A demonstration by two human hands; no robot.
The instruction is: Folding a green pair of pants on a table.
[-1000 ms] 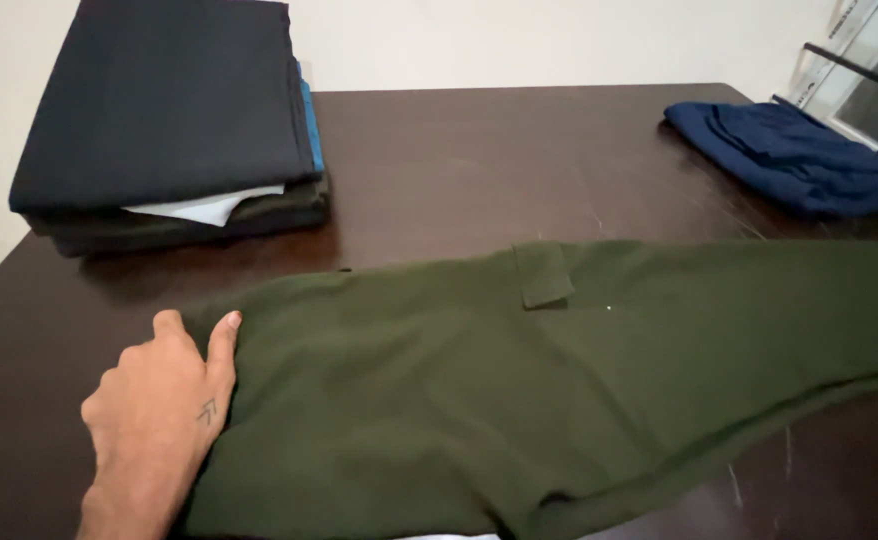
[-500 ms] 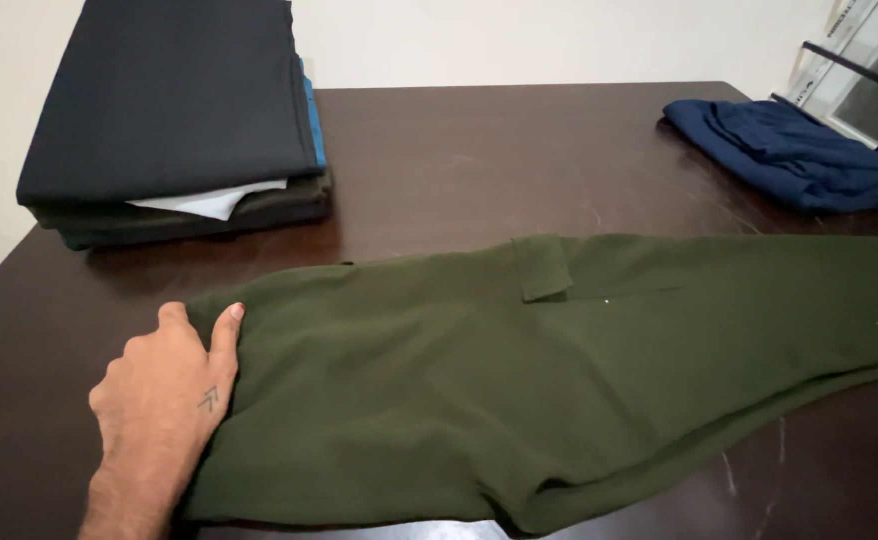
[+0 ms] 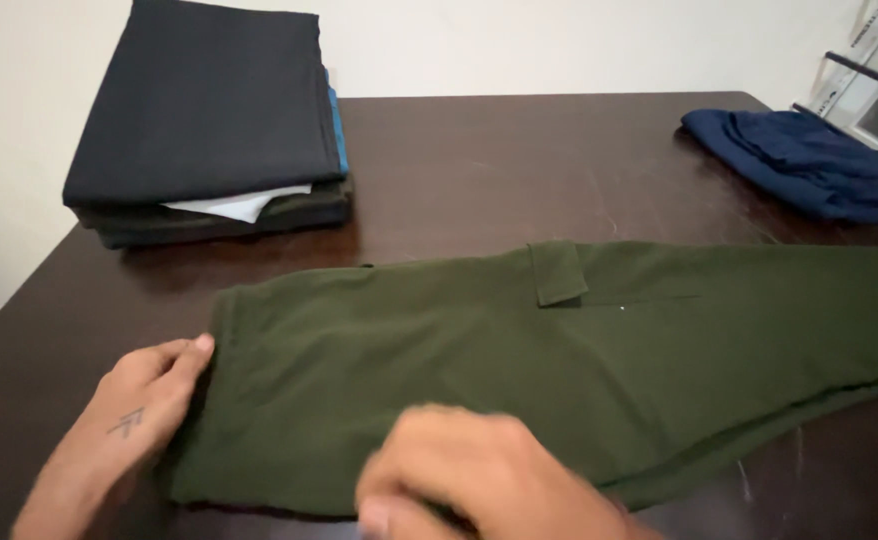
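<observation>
Now the left hand (image 3: pixel 134 425) is pressing flat on the green trousers' (image 3: pixel 559 370) left end; the right hand (image 3: pixel 479 480), blurred, grip unclear, is hovering at the tabletop's (image 3: pixel 519 170) near edge.

Soft, even daylight, perhaps from the right; right hand (image 3: pixel 489 475) motion-blurred.

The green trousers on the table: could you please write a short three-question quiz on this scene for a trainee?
1. True or false: the left hand lies flat at the waist end of the green trousers.
2. Which lies at the table's far right? A) a crumpled navy garment B) a white towel C) a red cap
3. What stands at the far left corner?

Key:
1. True.
2. A.
3. A stack of folded dark clothes. The right hand is blurred at the trousers' near edge, so its fingers cannot be judged.
</observation>
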